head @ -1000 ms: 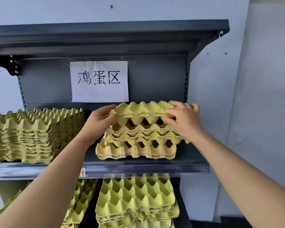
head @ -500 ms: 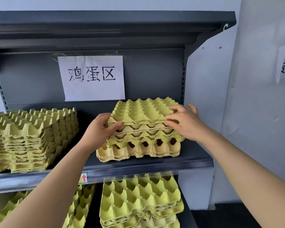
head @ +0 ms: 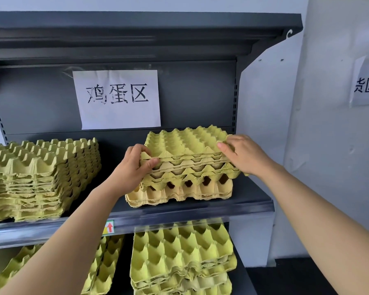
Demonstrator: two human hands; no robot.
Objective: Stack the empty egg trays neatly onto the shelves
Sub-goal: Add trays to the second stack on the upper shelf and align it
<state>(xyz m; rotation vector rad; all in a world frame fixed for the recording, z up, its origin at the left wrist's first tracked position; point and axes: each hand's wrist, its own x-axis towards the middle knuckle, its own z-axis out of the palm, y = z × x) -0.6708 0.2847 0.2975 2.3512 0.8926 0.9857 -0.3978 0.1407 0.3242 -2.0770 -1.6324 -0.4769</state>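
A small stack of yellow-green egg trays [head: 180, 179] sits on the right half of the dark middle shelf [head: 200, 210]. Its top tray [head: 185, 141] lies a little skewed over the ones below. My left hand [head: 134, 167] grips the top trays at their front left corner, thumb under the rim. My right hand [head: 243, 154] holds the same trays at the front right corner, fingers over the edge. A taller, tidier stack of egg trays [head: 41, 177] stands on the left of the same shelf.
A white paper sign [head: 117, 99] hangs on the shelf's back panel. Below, the lower shelf holds another tray stack [head: 181, 258] on the right and leaning trays [head: 102, 265] on the left. The upper shelf [head: 136, 28] overhangs. A white wall [head: 320, 145] is to the right.
The top trays have settled lower and closer onto the stack, and both hands have slid with them, still at the front corners. The view has shifted slightly downward.
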